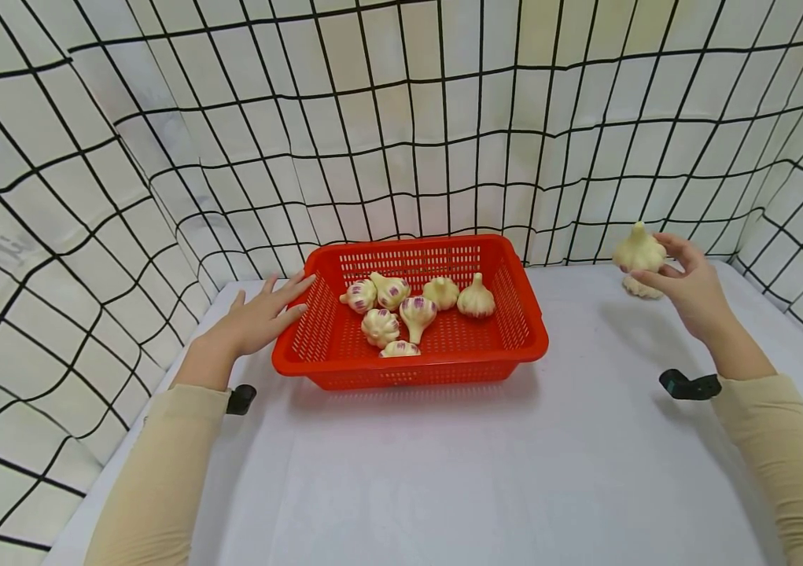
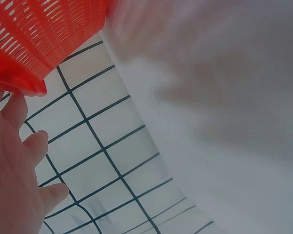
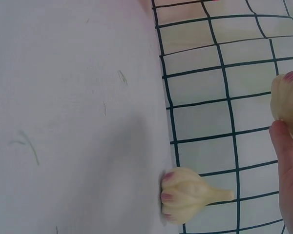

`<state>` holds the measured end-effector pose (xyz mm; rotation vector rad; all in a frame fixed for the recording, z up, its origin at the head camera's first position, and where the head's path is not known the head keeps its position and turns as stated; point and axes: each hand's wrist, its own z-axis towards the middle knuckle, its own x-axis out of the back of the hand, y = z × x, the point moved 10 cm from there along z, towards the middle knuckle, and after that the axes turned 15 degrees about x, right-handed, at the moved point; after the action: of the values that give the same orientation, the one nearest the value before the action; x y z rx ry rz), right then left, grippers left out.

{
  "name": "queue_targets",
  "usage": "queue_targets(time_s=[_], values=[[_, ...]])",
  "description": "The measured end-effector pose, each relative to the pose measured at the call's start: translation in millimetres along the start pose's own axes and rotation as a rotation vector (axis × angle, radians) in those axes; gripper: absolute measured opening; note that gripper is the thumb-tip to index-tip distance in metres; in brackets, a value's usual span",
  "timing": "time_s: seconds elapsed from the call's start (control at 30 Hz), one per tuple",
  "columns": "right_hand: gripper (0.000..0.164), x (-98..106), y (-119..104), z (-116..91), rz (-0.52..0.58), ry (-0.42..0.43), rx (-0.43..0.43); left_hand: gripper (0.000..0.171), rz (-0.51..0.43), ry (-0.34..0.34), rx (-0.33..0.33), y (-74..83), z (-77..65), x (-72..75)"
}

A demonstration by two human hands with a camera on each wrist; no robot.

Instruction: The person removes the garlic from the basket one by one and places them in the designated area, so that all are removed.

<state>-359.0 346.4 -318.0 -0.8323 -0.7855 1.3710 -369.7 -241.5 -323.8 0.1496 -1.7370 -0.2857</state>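
A red slotted plastic basket (image 1: 411, 376) stands on the table near the back netting, with several garlic bulbs (image 1: 418, 314) inside, cream with purple streaks. My left hand (image 1: 252, 321) rests with spread, straight fingers on the basket's left rim; in the left wrist view its fingers (image 2: 35, 146) lie by the red rim. At the far right my right hand (image 1: 694, 287) pinches a garlic bulb (image 1: 639, 250) above the table. Below it another bulb (image 1: 642, 287) sits on the table, partly hidden in the head view; the right wrist view shows that second bulb (image 3: 188, 195) whole.
Black grid netting (image 1: 408, 149) over white cloth rises behind the table and along both sides. A white cloth (image 1: 436, 472) covers the table. Dark wrist-worn cameras sit at the left wrist (image 1: 241, 399) and right wrist (image 1: 689, 385).
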Motion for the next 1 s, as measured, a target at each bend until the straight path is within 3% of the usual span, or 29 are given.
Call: queue_targets(time_s=[0.3, 0.47, 0.63, 1.0], values=[[0.077, 17.2, 10.7, -1.6, -0.083, 0.039, -0.068, 0.065, -0.005, 0.001, -0.004, -0.6, 0.3, 0.0], [0.078, 27.1, 15.8, -4.6, -0.135, 0.056, -0.086, 0.065, -0.011, 0.003, 0.002, -1.0, 0.6, 0.5], [0.071, 39.1, 17.1, -5.4, -0.11, 0.116, -0.058, 0.065, -0.005, 0.007, 0.001, -1.1, 0.4, 0.9], [0.078, 58.1, 24.4, -12.1, -0.07, 0.215, -0.06, 0.065, -0.013, 0.001, 0.001, -0.4, 0.2, -0.3]])
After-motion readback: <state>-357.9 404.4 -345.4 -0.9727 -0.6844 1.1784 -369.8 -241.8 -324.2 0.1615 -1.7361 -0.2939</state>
